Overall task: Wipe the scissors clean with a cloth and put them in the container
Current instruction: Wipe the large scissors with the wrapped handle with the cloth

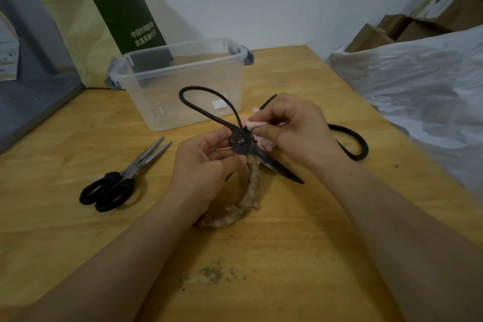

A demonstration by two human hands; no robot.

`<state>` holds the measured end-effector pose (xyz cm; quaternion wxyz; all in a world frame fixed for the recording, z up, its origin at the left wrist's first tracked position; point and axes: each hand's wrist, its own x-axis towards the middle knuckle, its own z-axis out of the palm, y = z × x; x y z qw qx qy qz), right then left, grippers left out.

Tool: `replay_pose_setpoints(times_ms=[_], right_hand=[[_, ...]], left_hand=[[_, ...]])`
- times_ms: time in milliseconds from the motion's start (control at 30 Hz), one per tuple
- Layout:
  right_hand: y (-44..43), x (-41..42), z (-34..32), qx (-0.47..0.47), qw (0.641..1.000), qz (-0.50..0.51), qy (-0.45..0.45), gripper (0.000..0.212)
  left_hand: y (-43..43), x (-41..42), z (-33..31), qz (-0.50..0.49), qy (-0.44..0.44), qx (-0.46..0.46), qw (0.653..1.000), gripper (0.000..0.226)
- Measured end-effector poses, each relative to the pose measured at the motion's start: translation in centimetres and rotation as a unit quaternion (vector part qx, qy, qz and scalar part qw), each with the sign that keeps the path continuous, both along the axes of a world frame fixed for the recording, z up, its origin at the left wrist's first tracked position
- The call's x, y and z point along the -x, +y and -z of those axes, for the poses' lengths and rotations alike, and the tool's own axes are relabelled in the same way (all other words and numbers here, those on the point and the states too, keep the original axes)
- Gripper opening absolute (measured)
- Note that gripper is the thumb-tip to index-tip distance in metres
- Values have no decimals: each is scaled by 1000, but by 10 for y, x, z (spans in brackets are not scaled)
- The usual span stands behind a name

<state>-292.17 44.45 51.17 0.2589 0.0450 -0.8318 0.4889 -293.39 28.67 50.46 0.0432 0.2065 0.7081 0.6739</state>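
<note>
Black iron scissors point(241, 140) held just above wooden table point(287, 243), mid-scene, blades spread wide. Left hand point(201, 165) grips them at pivot, above twine-wrapped handle. Right hand point(295, 128) pinches pink cloth point(262, 142) against far blade, beside pivot. Clear open-topped container point(183, 91) just far of hands. Steel scissors point(122, 178), black handles, lie closed at left. Black loop point(362, 149) right of right wrist, partly hidden.

Over the tabletop point(287, 256) both my arms are bare, left forearm point(125, 256) and right forearm point(392, 230) uncovered from the wrists back to where they leave view. My left hand point(203, 165) and right hand point(295, 131) are bare as well; nails too blurred to judge.
</note>
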Motion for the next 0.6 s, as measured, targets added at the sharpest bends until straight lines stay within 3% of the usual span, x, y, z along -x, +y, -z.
replay_pose_setpoints(times_ms=[67,200,367,467,600], right_hand=[[4,4,-1,43,999,31,2,20],[15,15,-5,8,989,146,10,17],[4,2,-1,-15,998,66,2,14],[12,12,-2,18,994,106,6,25],[14,13,-4,21,989,146,13,20]], left_hand=[[0,0,0,5,2,-1,1000,47],[0,-1,1,5,7,-4,1000,50],[1,-1,1,8,9,1,1000,53],[0,-3,0,9,6,0,1000,54],[1,-6,0,12,1,1,1000,52]])
